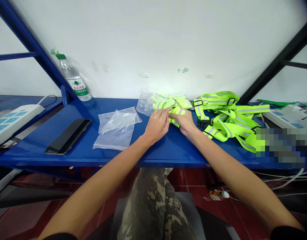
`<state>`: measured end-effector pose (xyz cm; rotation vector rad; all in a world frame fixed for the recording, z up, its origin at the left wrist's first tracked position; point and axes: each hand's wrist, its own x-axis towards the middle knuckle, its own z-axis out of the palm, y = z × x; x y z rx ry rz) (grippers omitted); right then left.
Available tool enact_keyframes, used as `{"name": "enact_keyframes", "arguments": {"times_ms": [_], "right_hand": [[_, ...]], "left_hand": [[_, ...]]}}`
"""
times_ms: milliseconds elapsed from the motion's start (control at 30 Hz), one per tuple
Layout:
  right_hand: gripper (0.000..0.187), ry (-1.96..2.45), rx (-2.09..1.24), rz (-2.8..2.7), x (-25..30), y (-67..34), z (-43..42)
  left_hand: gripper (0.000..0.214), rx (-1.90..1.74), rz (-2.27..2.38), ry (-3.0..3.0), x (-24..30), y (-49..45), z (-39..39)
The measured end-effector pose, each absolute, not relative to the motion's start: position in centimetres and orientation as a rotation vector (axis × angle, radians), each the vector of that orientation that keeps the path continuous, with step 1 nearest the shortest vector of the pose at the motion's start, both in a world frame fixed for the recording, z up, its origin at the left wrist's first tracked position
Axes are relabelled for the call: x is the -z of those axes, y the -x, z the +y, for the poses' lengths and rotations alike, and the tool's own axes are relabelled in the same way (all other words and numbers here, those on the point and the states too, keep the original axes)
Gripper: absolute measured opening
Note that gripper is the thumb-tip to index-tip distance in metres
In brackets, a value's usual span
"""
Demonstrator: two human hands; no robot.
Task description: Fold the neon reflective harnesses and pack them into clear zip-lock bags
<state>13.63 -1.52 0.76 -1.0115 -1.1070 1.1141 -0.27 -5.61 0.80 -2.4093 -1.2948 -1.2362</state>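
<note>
Both hands meet over the middle of the blue table. My right hand [185,122] is closed on a folded neon-yellow reflective strap [177,111] with a grey stripe. My left hand [157,124] pinches at the left side of the same strap, its fingertips partly hidden. Just behind them lies a clear plastic bag [145,102] with more neon strap around or inside it; which, I cannot tell. To the right a loose pile of reflective straps [230,120] with black buckles is spread out. Flat clear zip bags [115,130] lie left of my hands.
A black phone [68,136] lies on the blue table [158,155] at the left. A water bottle [77,81] stands against the wall. White power strips [15,121] sit at the far left and right. Blue and dark frame posts rise at both sides.
</note>
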Motion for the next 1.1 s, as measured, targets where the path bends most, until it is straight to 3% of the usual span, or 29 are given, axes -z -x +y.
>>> {"name": "enact_keyframes", "arguments": {"times_ms": [167,533,733,867,1100], "right_hand": [[0.034,1.017,-1.101,-1.120,-0.7,-13.7,-1.3],[0.015,1.280,-0.715,-1.337,0.2,-14.0,-1.1],[0.037,1.283,-0.660,-1.419,0.1,-13.9,-1.4],[0.050,1.270,-0.730,-1.420,-0.2,-13.8,-1.5],[0.048,1.067,-1.149,-1.210,-1.7,-13.9,-2.3]], "left_hand": [[0.038,1.199,-1.243,2.453,-0.6,0.0,-5.6],[0.045,1.167,-1.294,2.497,-0.5,-0.6,-6.6],[0.073,1.170,-1.404,2.499,-0.9,-0.8,-6.9],[0.063,1.218,-1.457,2.464,-0.8,-0.5,-6.5],[0.030,1.443,-1.375,2.343,-0.4,0.2,-5.6]]}}
